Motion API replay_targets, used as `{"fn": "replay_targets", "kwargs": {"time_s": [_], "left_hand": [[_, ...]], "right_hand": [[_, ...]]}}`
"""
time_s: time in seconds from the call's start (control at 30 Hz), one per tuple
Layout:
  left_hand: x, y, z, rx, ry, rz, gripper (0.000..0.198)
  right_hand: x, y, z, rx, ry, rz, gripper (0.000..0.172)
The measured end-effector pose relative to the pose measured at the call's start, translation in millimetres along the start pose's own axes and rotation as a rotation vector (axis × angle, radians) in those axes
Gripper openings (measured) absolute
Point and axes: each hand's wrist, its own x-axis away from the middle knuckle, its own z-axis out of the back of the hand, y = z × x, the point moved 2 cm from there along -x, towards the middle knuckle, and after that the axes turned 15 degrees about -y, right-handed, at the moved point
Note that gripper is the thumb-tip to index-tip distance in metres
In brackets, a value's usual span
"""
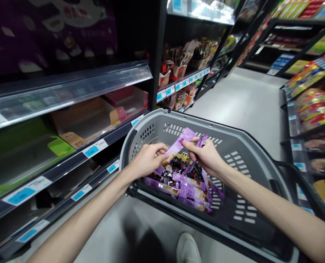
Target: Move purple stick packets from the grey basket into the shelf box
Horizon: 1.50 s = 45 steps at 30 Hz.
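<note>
Holding a light purple packet over the basket, the two hands meet near its far side. The left hand pinches the low end of the packet with its thumb and fingers. The right hand pinches it higher up, with the thumb on top. A darker purple packet sticks up by the right hand's fingers too, but I cannot tell which fingers hold it.

Under the hands, a heap of purple packets lies in the gray basket, mixed with shiny black packets. The hands hide some of the heap, and the right arm crosses over the basket's right part.

Close on the left stands a big shelf. It has a green box, a brown box and a pink box, with blue and white price tags along the edge. The basket's left end is right beside this shelf; I cannot tell if they touch. Farther up are snack bags. On the right, another shelf holds bright bags. Pale floor runs between the shelves, and one white shoe shows below the basket.
</note>
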Motion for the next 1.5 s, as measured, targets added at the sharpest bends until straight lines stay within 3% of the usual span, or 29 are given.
{"fn": "replay_targets", "kwargs": {"time_s": [0.33,0.43,0.57,0.9,1.13,1.37,1.5], "left_hand": [[-0.1,3.7,-4.6,0.093,-0.102,-0.025,0.025],[-0.3,2.9,-4.7,0.02,-0.105,0.009,0.032],[-0.6,0.5,-3.2,0.03,-0.077,0.042,0.026],[-2.7,-11.7,-3.4,0.238,-0.058,0.043,0.025],[-1.3,-9.2,-5.2,0.205,-0.059,0.04,0.021],[-1.2,-2.0,1.3,0.056,0.112,-0.018,0.017],[-0.8,-0.5,2.2,0.102,0.138,-0.031,0.019]], "right_hand": [[1.6,-0.5,1.7,0.027,0.029,0.034,0.031],[1.5,0.4,1.5,0.037,0.062,0.025,0.031],[1.2,-1.9,1.4,0.065,0.119,0.058,0.031],[2.6,5.3,-5.6,0.017,-0.132,-0.043,0.034],[3.1,10.9,-7.8,0.012,-0.106,-0.077,0.03],[6.1,8.8,-14.5,0.037,-0.17,-0.133,0.031],[7.9,5.7,-18.0,0.124,-0.234,-0.146,0.031]]}}
